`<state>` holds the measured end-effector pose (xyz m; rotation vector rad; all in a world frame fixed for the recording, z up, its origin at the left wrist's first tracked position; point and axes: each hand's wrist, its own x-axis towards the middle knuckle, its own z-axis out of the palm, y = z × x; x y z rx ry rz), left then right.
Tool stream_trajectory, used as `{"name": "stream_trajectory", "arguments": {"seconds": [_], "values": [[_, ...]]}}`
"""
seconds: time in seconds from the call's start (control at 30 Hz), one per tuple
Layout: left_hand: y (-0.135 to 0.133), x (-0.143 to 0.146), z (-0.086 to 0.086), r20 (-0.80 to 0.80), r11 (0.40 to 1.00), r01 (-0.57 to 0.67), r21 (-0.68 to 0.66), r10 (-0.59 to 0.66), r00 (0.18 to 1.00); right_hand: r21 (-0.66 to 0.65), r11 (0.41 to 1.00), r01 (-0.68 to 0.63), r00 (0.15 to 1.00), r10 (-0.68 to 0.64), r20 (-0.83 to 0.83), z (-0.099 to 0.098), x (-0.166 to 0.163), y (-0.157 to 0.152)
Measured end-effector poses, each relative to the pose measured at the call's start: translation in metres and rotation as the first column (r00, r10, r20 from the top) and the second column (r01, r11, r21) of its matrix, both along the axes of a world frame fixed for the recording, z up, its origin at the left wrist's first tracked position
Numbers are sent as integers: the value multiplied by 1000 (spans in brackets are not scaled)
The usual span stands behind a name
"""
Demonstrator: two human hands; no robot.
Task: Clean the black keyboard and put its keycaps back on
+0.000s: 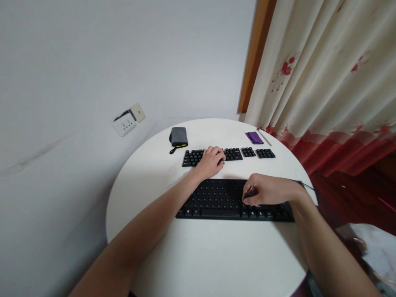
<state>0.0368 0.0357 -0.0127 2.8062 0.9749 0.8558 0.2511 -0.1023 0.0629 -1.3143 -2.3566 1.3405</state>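
Note:
A black keyboard (216, 200) lies on the round white table (192, 255) in front of me. My right hand (269, 190) rests over its right half, fingers curled around a small dark thing I cannot name. Behind it lie rows of loose black keycaps (193, 157), laid out in groups like a keyboard. My left hand (212, 161) reaches across to these rows, fingers bent down onto the keycaps near the middle; whether it grips one is hidden.
A grey pouch with a yellow edge (179, 137) lies at the table's back. A purple cloth (254, 137) and a thin stick (264, 137) lie at the back right. A curtain (324, 82) hangs to the right, a wall socket (128, 119) on the left.

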Motion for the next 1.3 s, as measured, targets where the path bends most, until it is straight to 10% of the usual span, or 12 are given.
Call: {"name": "stream_trajectory", "arguments": {"seconds": [0.67, 0.9, 1.3], "values": [[2, -1, 0, 36, 998, 47, 35, -48, 998, -6, 990, 139, 964, -137, -230, -19, -5, 30], [-1, -2, 7, 181, 985, 172, -15, -166, 969, 375, 729, 573, 789, -367, -492, -34, -6, 50], [-3, 0, 5, 225, 937, 349, 5, -341, 913, 375, 679, 631, 740, -381, -555, -44, -15, 54]]}}
